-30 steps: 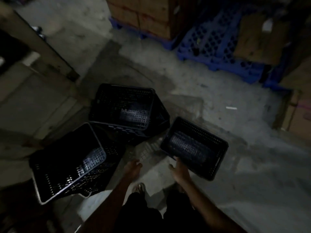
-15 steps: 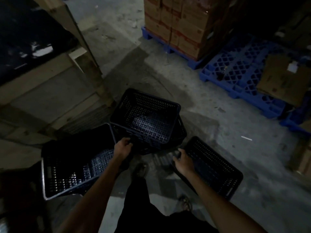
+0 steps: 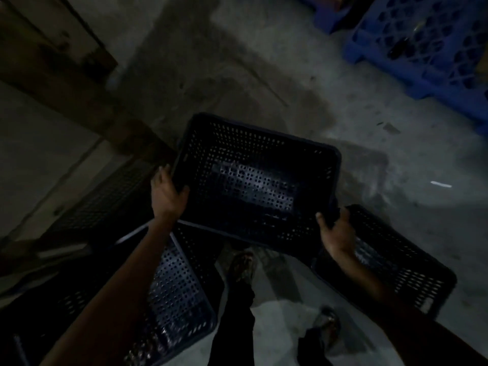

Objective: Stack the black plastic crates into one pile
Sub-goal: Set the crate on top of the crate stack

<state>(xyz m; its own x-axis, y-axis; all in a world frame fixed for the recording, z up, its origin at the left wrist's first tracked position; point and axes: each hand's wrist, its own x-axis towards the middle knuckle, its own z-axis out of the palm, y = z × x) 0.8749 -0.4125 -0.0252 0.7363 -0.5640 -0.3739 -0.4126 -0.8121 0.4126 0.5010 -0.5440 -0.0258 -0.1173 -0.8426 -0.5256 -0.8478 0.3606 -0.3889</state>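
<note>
At the centre of the view, a black perforated crate is gripped by both hands: the left hand is clamped over its rim at nine o'clock, thumb inside the wall, and the right hand grasps the near corner at about four o'clock. It appears tilted, open side up, above the grey concrete floor.

Two more black crates sit near it. One crate lies at seven o'clock, partly under the left forearm; another crate lies at four o'clock, just behind the right hand. A blue plastic pallet fills the one o'clock corner, and a wooden frame runs across ten o'clock.

Risks, as I judge them: the light is poor and the picture blurred, so lining up rims for nesting may be hard, and a crate set down skewed could jam or tip the pile. The right hand's hold is on a corner only, so the crate could twist and slip. Sandalled feet stand directly below the carried crate, exposed if it drops.

No brand, label or writing can be read anywhere.
</note>
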